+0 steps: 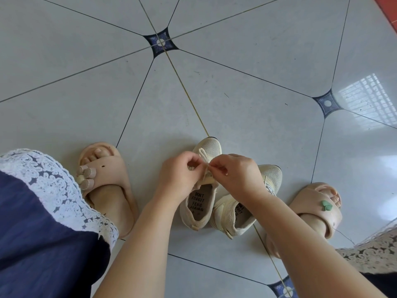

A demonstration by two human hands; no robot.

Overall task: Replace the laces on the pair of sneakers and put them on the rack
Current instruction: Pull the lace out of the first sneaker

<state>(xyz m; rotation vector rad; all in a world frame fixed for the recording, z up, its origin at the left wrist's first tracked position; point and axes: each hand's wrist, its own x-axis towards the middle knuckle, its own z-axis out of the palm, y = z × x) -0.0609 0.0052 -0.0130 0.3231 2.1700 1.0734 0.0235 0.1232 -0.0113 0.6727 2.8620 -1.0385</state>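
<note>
Low over the tiled floor [236, 87], left hand [179, 178] and right hand [235, 175] both pinch the cream lace [203, 154] above one sneaker [198, 204], which touches the second sneaker [228, 214], itself partly hidden under the right forearm, with left slipper [111, 179] and right slipper [315, 205] flanking.

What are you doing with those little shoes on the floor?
A person is lacing shoes on the tiled floor. The left hand and the right hand both pinch the lace over the front of one cream sneaker. The other sneaker sits right beside it, with a white lace showing. No rack is in view.
</note>
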